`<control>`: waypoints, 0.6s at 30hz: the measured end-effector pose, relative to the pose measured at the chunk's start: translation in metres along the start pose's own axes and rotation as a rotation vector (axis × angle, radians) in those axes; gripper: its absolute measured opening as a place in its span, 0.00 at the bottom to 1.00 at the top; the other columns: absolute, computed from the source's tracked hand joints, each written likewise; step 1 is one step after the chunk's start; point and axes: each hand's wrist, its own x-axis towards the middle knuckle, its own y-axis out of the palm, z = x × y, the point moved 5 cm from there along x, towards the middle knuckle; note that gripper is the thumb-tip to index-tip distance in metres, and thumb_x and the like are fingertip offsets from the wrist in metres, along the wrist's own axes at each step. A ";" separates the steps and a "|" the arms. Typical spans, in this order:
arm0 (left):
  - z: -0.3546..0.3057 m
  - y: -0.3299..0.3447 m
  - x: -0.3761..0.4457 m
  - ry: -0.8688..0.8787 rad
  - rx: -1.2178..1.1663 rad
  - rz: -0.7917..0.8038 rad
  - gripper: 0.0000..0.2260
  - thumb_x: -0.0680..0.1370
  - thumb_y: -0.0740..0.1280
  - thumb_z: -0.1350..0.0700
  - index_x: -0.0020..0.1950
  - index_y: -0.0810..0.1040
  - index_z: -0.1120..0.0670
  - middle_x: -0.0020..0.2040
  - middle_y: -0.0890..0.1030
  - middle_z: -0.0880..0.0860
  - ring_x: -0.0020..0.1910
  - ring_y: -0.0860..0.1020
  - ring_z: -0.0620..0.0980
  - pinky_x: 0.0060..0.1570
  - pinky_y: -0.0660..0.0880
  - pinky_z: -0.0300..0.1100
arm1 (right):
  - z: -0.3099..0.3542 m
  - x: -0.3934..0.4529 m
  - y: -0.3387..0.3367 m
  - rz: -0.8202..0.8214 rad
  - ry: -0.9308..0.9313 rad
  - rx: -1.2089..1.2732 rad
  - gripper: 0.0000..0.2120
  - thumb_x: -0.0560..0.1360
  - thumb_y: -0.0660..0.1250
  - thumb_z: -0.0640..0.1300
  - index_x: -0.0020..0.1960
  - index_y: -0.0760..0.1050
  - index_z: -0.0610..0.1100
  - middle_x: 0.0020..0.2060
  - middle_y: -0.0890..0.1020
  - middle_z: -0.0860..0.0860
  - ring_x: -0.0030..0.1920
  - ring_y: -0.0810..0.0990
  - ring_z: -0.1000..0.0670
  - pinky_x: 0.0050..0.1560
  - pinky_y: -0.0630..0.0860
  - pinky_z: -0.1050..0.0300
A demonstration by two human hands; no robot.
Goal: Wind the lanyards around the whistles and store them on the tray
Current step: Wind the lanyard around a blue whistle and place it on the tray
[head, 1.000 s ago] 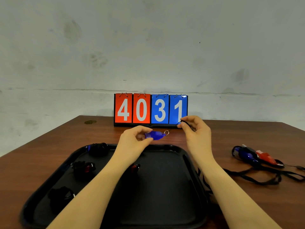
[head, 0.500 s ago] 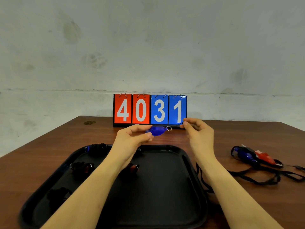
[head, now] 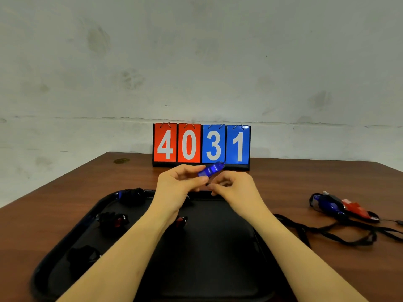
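My left hand (head: 177, 188) pinches a blue whistle (head: 211, 169) above the far rim of the black tray (head: 218, 258); the whistle tilts up to the right. Just right of it, my right hand (head: 235, 188) has its fingers curled and pinches the thin black lanyard (head: 207, 184) close under the whistle. Several wound whistles lie on the tray's left part: one at the far left corner (head: 133, 194), one red and black (head: 113, 221), one black (head: 84, 256), and a red one (head: 182, 221) half hidden by my left forearm.
On the brown table to the right lie a blue whistle (head: 329, 205) and a red whistle (head: 355, 209) with loose black lanyards (head: 340, 238) trailing toward the tray. A scoreboard (head: 201, 146) reading 4031 stands at the table's back against the wall.
My right hand has dropped and moved left from beside the whistle's ring to just under the whistle, near my left hand. The whistle now tilts upward to the right.
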 end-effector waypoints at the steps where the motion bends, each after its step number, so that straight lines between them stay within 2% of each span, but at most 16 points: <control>1: 0.001 -0.002 0.000 0.002 0.018 -0.018 0.10 0.70 0.71 0.64 0.48 0.82 0.52 0.47 0.83 0.51 0.50 0.81 0.50 0.38 0.78 0.38 | 0.005 -0.002 0.003 0.028 -0.037 -0.023 0.04 0.73 0.69 0.43 0.47 0.79 0.46 0.39 0.81 0.55 0.42 0.80 0.59 0.46 0.74 0.66; 5: -0.001 -0.007 0.001 0.028 0.111 -0.051 0.10 0.71 0.71 0.65 0.46 0.82 0.50 0.45 0.83 0.49 0.48 0.81 0.45 0.47 0.78 0.41 | 0.014 -0.007 0.008 0.116 -0.123 -0.085 0.08 0.74 0.67 0.43 0.53 0.79 0.47 0.43 0.81 0.56 0.49 0.78 0.60 0.50 0.72 0.70; 7: -0.002 -0.006 0.001 0.066 0.191 -0.027 0.11 0.71 0.70 0.64 0.46 0.82 0.48 0.45 0.83 0.46 0.46 0.81 0.41 0.49 0.77 0.39 | 0.015 -0.008 0.008 0.122 -0.159 -0.127 0.09 0.75 0.66 0.43 0.54 0.78 0.48 0.45 0.81 0.55 0.50 0.78 0.59 0.52 0.73 0.67; 10: -0.004 -0.003 0.001 0.111 0.264 0.005 0.13 0.72 0.69 0.64 0.44 0.81 0.45 0.44 0.82 0.43 0.44 0.80 0.36 0.47 0.76 0.33 | 0.018 -0.010 0.004 0.102 -0.233 -0.255 0.10 0.76 0.64 0.44 0.56 0.77 0.48 0.51 0.81 0.53 0.53 0.77 0.56 0.56 0.75 0.60; 12: -0.004 -0.002 0.001 0.141 0.333 0.023 0.13 0.73 0.68 0.64 0.44 0.81 0.45 0.44 0.82 0.42 0.45 0.80 0.37 0.46 0.75 0.31 | 0.021 -0.011 0.001 0.055 -0.311 -0.356 0.10 0.77 0.63 0.44 0.57 0.76 0.47 0.51 0.80 0.52 0.52 0.76 0.57 0.54 0.73 0.64; 15: -0.003 -0.001 0.001 0.161 0.390 0.038 0.12 0.74 0.68 0.64 0.45 0.81 0.46 0.44 0.83 0.43 0.46 0.80 0.38 0.48 0.75 0.31 | 0.025 -0.012 -0.004 -0.080 -0.448 -0.391 0.08 0.75 0.66 0.42 0.53 0.79 0.45 0.46 0.79 0.51 0.47 0.75 0.55 0.46 0.68 0.71; 18: -0.004 0.001 0.002 0.163 0.420 0.052 0.12 0.73 0.69 0.64 0.49 0.79 0.47 0.45 0.82 0.45 0.46 0.80 0.40 0.47 0.76 0.30 | 0.023 -0.010 -0.006 -0.129 -0.472 -0.352 0.06 0.73 0.68 0.40 0.50 0.80 0.43 0.45 0.78 0.50 0.46 0.75 0.56 0.46 0.71 0.70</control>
